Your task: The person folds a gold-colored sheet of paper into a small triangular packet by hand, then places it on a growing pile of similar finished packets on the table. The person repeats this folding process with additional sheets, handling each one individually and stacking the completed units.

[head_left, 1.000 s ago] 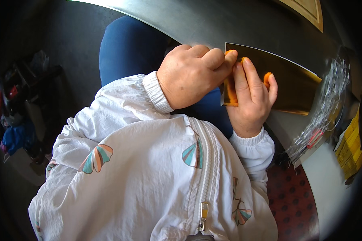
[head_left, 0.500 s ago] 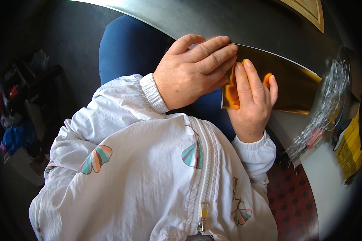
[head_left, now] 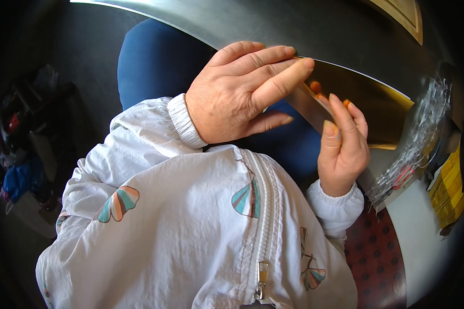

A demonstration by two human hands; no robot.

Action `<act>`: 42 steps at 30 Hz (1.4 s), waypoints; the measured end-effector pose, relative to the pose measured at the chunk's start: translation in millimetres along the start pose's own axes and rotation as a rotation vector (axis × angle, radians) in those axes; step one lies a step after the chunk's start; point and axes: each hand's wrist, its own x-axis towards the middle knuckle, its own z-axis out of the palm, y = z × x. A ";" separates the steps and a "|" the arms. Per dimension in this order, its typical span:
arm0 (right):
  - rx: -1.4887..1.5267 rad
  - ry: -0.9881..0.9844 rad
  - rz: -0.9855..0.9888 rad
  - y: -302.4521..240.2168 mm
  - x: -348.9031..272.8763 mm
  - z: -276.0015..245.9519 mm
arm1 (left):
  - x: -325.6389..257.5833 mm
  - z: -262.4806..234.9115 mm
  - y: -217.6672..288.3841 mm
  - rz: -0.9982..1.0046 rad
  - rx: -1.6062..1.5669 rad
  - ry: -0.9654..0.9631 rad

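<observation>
A shiny gold, mirror-like sheet [head_left: 376,110] lies at the edge of the dark worktop, reflecting my fingers in orange. Its near left part is tilted up, showing a greyish strip [head_left: 313,103]. My left hand [head_left: 237,92] is laid palm down across the sheet's left end, fingers stretched out and the thumb apart below. To its right, my right hand [head_left: 345,144] is at the tilted strip with the fingers extended and the thumb spread from them. Whether the right fingers grip the strip is partly hidden, but no firm pinch shows.
A dark worktop [head_left: 273,31] with a bright curved edge spans the top. A cream framed panel [head_left: 404,15] lies at the upper right. Clear plastic strips [head_left: 420,134] and a yellow bundle [head_left: 447,190] are on the right. Dark clutter with a blue bag [head_left: 23,175] stands at far left.
My right hand has moved right and down, its thumb now apart from its fingers. The sheet's near left part has tilted up. My left hand has shifted slightly left and spread its fingers.
</observation>
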 end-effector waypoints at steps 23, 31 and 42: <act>-0.274 0.173 0.433 -5.0 29.9 17.1 | 5.1 16.4 -21.4 0.066 -0.077 0.194; -0.432 0.172 0.392 1.6 27.8 20.8 | 7.4 22.6 -13.0 0.134 0.059 0.224; -0.471 0.180 0.395 2.4 28.0 21.2 | 8.7 39.3 -11.8 0.169 0.190 0.321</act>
